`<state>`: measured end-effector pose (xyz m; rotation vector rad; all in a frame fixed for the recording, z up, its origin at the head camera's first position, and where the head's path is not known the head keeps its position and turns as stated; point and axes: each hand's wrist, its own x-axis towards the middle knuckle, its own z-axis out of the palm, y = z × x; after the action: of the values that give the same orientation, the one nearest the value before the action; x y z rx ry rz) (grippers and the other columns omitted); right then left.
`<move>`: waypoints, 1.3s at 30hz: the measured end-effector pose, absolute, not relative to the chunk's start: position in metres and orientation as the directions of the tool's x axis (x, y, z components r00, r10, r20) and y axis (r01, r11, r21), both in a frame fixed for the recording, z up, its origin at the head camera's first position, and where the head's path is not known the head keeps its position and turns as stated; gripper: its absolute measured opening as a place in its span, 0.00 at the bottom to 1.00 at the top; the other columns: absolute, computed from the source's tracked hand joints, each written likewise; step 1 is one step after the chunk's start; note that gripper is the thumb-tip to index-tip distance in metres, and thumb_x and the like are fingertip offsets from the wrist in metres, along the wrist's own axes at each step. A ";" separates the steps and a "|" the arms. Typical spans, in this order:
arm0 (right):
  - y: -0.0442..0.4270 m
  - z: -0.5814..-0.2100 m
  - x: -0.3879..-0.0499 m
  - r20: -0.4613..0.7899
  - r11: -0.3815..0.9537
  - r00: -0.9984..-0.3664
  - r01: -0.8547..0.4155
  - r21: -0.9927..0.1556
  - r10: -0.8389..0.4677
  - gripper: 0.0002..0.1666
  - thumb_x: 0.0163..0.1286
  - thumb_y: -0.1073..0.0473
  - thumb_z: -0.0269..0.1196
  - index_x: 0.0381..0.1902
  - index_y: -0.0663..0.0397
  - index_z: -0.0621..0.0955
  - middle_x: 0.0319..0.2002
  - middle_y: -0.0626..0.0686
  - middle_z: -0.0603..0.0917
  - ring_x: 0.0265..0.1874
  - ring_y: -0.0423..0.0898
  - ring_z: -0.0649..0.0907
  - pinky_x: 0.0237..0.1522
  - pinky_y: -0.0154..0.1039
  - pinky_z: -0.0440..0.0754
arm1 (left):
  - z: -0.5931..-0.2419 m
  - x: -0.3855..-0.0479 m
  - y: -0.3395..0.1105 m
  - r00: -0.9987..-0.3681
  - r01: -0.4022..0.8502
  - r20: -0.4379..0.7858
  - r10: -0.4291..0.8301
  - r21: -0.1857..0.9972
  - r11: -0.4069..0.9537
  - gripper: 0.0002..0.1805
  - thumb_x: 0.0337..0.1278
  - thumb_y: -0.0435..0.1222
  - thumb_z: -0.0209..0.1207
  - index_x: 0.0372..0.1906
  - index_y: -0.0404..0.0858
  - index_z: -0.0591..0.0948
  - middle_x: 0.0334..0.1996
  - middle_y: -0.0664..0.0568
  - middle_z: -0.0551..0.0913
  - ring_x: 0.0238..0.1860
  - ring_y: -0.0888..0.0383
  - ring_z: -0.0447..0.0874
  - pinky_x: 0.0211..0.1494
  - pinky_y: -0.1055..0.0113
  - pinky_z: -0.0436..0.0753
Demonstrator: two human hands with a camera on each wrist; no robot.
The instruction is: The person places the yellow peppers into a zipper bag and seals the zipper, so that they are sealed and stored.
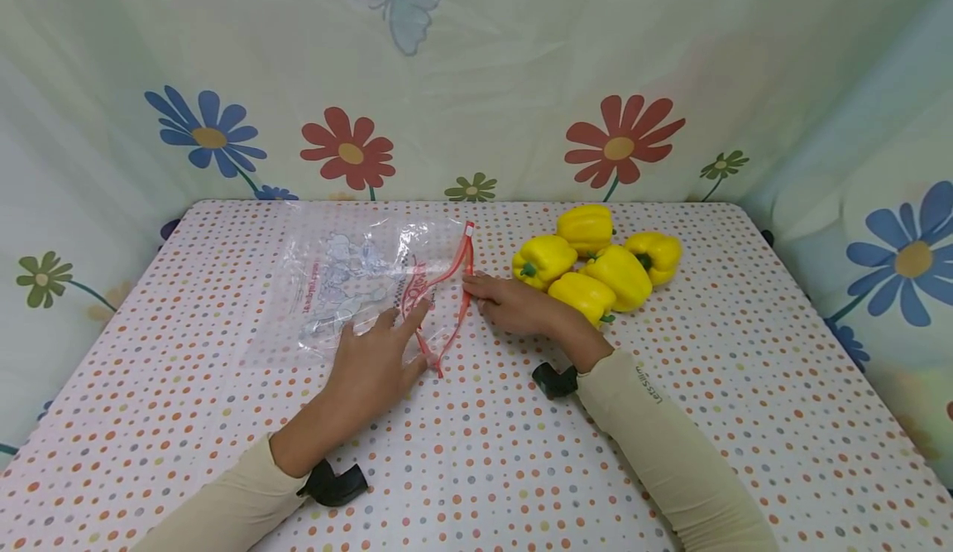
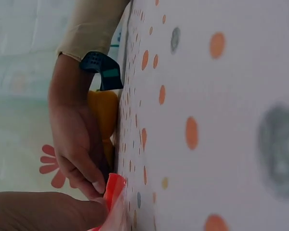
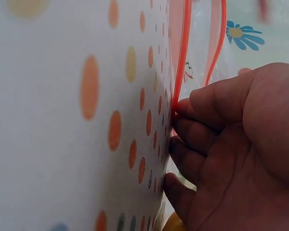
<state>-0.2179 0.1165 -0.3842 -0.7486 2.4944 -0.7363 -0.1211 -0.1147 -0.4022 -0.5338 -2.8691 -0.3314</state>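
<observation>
See clear plastic bag (image 1: 342, 266) lying flat on the surface (image 1: 476, 469), left of centre, with long axis running roughly left to right and mouth at the right end. Find red strips (image 3: 184, 48) along that mouth, bowed apart in the middle and converging at far and near corners, so leaving a gap toward the right.

Place left hand (image 1: 378, 363) on the near side of the bag, over film and strip, with thumb by the near corner. Mark left grip as spread, with no clear pinch.

Place right hand (image 1: 514, 305) just outside the mouth, coming across from the right, with fingertips touching the outer strip and pointing left. Cannot tell right grip for sure: maybe pinching the strip, maybe only pressing, because of overlapping fingers in the right wrist view.

Note yellow peppers (image 1: 620, 277), five in a cluster, to the right of the mouth, near the right hand and well apart from the left. Judge key relation as that gap: directly left of the right grip, between both hands, crosswise to the bag's long axis.
</observation>
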 end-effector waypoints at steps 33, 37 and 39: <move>0.116 -0.389 -0.219 -0.251 0.711 -0.768 -0.346 -0.612 -0.590 0.30 0.78 0.59 0.45 0.76 0.50 0.58 0.75 0.46 0.55 0.73 0.41 0.51 0.71 0.42 0.48 | -0.411 -0.129 -0.110 -0.921 0.375 0.280 0.270 0.453 0.809 0.34 0.51 0.33 0.66 0.60 0.17 0.70 0.68 0.28 0.60 0.70 0.34 0.55 0.67 0.42 0.60; 0.117 -0.389 -0.219 -0.251 0.711 -0.765 -0.351 -0.609 -0.593 0.30 0.78 0.59 0.45 0.76 0.50 0.58 0.75 0.46 0.54 0.73 0.41 0.51 0.71 0.43 0.48 | -0.412 -0.127 -0.112 -0.922 0.366 0.305 0.238 0.484 0.795 0.35 0.49 0.31 0.68 0.60 0.17 0.69 0.71 0.29 0.53 0.70 0.34 0.54 0.66 0.39 0.58; 0.117 -0.389 -0.219 -0.250 0.712 -0.766 -0.353 -0.607 -0.592 0.30 0.78 0.59 0.45 0.76 0.50 0.58 0.75 0.46 0.54 0.73 0.41 0.51 0.71 0.42 0.49 | -0.413 -0.128 -0.113 -0.925 0.360 0.301 0.233 0.490 0.794 0.36 0.48 0.31 0.66 0.61 0.18 0.67 0.73 0.31 0.50 0.70 0.34 0.53 0.67 0.38 0.56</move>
<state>-0.2191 0.1170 -0.3888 -0.7273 2.4876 -0.7578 -0.1284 -0.1133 -0.4126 -0.4622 -2.7590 -0.8191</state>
